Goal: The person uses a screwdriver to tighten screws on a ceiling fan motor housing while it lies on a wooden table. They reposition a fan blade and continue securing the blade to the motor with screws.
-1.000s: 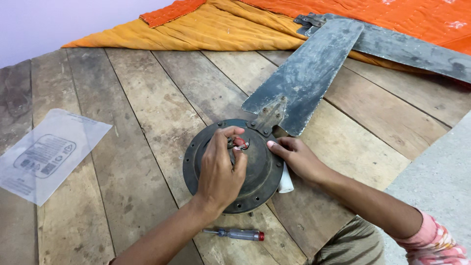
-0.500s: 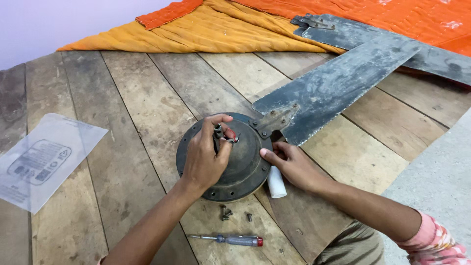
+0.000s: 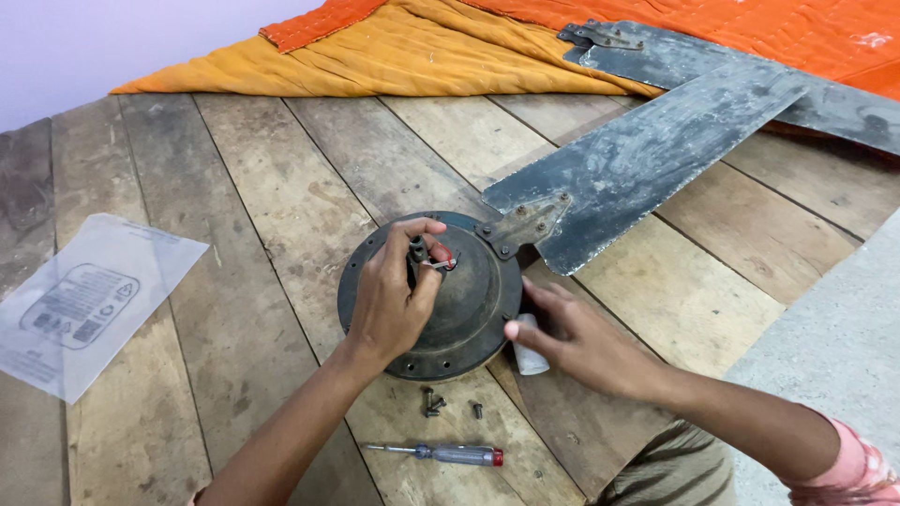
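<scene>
Disassembly of fan motor housing (image 3: 459, 309): left hand (image 3: 394, 300) fingers pinch centre shaft (image 3: 418, 251); right hand (image 3: 572, 337), fingers open, steadies rim; next, careful twisting

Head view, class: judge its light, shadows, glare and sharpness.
Head view: soft, even light; faint shadows under the left hand and right hand; mild sheen on the clear plastic bag; fan motor housing and screwdriver sharp; no evident motion blur.
</scene>
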